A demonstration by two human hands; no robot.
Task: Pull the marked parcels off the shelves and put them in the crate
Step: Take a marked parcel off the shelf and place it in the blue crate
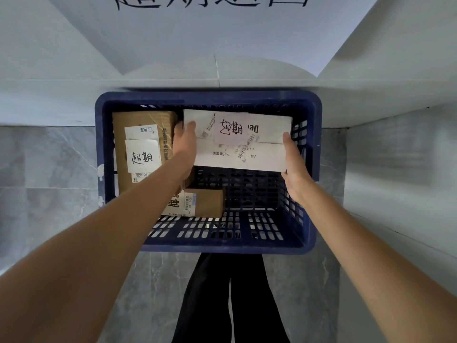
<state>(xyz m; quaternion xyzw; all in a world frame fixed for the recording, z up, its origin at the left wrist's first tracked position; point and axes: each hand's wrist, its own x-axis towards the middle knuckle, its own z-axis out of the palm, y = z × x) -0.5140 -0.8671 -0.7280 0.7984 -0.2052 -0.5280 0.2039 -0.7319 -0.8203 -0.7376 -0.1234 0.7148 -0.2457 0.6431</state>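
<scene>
Grey floor – crate (pixel 310 169) w/ 3 parcels

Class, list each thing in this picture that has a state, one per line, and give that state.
White parcel: held over the crate, marked label up.
Left hand: grips the white parcel's left edge.
Right hand: grips its right edge.
Blue crate: on the floor, partly filled.
Large brown parcel: lying in the crate, marked label up.
Small brown parcel: lying in the crate, near side.
</scene>
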